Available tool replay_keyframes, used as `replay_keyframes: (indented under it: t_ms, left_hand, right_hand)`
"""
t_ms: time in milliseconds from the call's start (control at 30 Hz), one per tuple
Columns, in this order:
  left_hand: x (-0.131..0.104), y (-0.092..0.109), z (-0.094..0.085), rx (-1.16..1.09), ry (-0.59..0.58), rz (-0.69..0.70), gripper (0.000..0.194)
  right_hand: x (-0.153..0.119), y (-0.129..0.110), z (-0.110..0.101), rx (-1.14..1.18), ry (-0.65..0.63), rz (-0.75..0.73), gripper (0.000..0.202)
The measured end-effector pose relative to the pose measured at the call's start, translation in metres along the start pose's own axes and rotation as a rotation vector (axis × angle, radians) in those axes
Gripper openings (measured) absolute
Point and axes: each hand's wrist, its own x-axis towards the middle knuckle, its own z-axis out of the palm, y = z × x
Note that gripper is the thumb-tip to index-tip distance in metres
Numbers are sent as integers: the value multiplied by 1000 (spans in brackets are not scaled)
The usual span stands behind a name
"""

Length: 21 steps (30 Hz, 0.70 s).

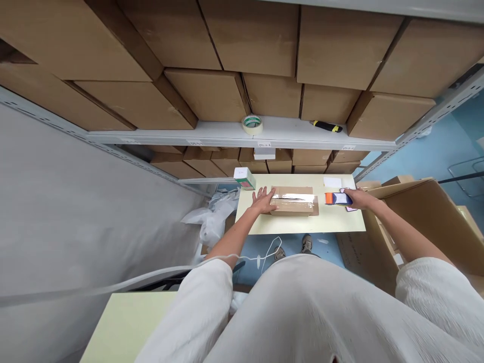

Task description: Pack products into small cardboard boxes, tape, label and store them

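Note:
A small brown cardboard box (293, 205) lies on the pale yellow table (257, 225), with shiny clear tape along its top. At its left end rests my left hand (263, 201), fingers spread, touching the cardboard. My right hand (360, 198) is closed round a tape dispenser (339, 198) with a dark blue body and an orange front, held to the right of the box. Partly hidden beneath the dispenser is a flat, dark-edged thing (352, 208), perhaps a phone. A small white and green box (245, 178) stands at the table's back left corner.
A white card (332, 182) lies at the table's back right. Shelves of cardboard boxes rise ahead, with a tape roll (252, 124) and a utility knife (326, 126) on one edge. A large open carton (431, 217) stands right; a white cable (151, 273) crosses at left.

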Motion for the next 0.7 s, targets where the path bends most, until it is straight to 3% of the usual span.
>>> replay_keyframes:
  t_ms: [133, 400, 700]
  left_hand:
    - [0, 1, -1, -8, -14, -15, 119]
    - [0, 2, 0, -40, -4, -25, 119]
    - [-1, 5, 0, -93, 13, 39, 116]
  right_hand:
    - [13, -11, 7, -49, -39, 19, 43]
    - [55, -65, 20, -80, -54, 85, 53]
    - [89, -86, 8, -99, -60, 96, 48]
